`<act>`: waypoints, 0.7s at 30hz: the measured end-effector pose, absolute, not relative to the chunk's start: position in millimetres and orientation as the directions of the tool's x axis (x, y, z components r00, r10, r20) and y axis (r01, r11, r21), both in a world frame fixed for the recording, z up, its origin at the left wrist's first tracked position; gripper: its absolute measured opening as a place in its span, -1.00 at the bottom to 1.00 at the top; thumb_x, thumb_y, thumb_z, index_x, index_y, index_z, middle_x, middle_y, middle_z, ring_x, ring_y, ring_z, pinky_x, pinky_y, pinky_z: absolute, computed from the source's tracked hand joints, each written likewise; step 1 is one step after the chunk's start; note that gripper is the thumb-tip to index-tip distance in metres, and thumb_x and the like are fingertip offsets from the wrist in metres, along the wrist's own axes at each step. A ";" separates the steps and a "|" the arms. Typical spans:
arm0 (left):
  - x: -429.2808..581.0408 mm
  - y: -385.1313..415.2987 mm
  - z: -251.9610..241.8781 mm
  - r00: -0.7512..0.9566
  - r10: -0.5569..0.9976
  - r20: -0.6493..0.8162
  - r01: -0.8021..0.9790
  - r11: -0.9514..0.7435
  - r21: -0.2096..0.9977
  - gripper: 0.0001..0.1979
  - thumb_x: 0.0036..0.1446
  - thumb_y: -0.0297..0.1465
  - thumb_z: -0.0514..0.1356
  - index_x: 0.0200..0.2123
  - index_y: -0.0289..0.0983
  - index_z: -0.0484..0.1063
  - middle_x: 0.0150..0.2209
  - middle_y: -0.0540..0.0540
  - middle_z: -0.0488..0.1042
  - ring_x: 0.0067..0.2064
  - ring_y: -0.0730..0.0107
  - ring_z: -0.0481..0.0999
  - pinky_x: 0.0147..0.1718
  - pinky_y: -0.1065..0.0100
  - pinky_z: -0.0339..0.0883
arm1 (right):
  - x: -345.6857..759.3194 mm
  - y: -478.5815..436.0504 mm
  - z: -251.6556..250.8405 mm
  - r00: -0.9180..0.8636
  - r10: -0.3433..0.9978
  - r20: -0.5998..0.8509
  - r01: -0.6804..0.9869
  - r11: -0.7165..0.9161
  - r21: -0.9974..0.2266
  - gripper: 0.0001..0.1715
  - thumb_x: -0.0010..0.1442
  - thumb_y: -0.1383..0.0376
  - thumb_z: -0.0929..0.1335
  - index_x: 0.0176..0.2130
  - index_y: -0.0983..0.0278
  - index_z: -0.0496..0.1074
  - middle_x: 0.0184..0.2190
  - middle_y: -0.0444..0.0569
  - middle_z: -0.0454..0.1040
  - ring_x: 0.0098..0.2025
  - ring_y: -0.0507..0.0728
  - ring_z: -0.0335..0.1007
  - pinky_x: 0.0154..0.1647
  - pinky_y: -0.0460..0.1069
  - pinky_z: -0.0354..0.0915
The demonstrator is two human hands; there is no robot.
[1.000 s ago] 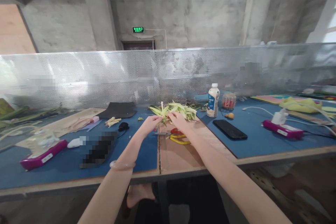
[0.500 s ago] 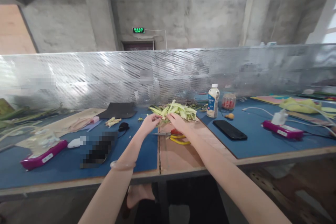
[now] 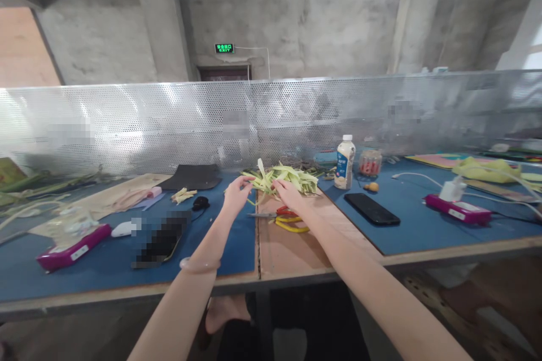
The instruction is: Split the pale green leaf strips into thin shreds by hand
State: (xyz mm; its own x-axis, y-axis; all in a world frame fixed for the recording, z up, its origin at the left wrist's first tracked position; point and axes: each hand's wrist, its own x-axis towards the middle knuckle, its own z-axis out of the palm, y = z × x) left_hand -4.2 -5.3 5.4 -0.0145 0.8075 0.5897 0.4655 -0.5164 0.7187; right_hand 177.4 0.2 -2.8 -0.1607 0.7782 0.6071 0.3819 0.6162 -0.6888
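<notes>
Bangle [image 3: 199, 264] on the left wrist, up front. Scissors [image 3: 283, 216] lie on the table [image 3: 305, 251] just under the hands. Left hand [image 3: 234, 196] pinches the strips' ends, and right hand [image 3: 288, 193] pinches alongside, fingers pressed together. The strips [image 3: 298, 176] sit heaped mid-table, before the screen [image 3: 148, 124], with the bottle [image 3: 344, 162] to their right.

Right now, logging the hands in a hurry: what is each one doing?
Left hand: fingers pinched on green leaf strips.
Right hand: fingers on the same strips; grip cannot be told.
</notes>
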 end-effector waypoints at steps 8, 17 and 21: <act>-4.4 -10.1 8.2 -0.116 0.780 0.615 0.531 -0.475 0.702 -0.73 -0.01 -0.36 0.07 -0.21 -0.24 0.43 -0.54 0.01 0.42 -0.41 0.43 0.39 -0.33 0.41 0.19 | 177.5 -5.0 -1.0 -0.187 0.758 0.625 0.414 0.638 -0.649 -0.63 0.11 0.10 0.15 -0.54 0.28 0.25 -0.58 -0.16 0.26 -0.49 0.02 0.13 -0.45 -0.09 0.05; -8.2 -5.2 4.4 -0.172 0.769 0.616 0.490 -0.475 0.731 -0.73 -0.02 -0.33 0.07 -0.24 -0.23 0.45 -0.55 0.01 0.41 -0.46 0.44 0.37 -0.40 0.42 0.19 | 178.8 -4.8 -1.0 -0.206 0.744 0.636 0.378 0.660 -0.649 -0.71 0.08 0.20 0.18 -0.54 0.30 0.31 -0.57 -0.15 0.29 -0.48 0.01 0.14 -0.44 -0.10 0.06; -10.1 -0.2 1.7 -0.137 0.819 0.558 0.439 -0.455 0.775 -0.71 -0.04 -0.29 0.08 -0.27 -0.28 0.46 -0.52 -0.04 0.45 -0.43 0.40 0.40 -0.38 0.42 0.21 | 181.6 -6.8 0.7 -0.272 0.763 0.586 0.299 0.646 -0.702 -0.78 0.02 0.23 0.24 -0.53 0.29 0.35 -0.63 -0.19 0.22 -0.55 -0.02 0.07 -0.52 -0.11 0.01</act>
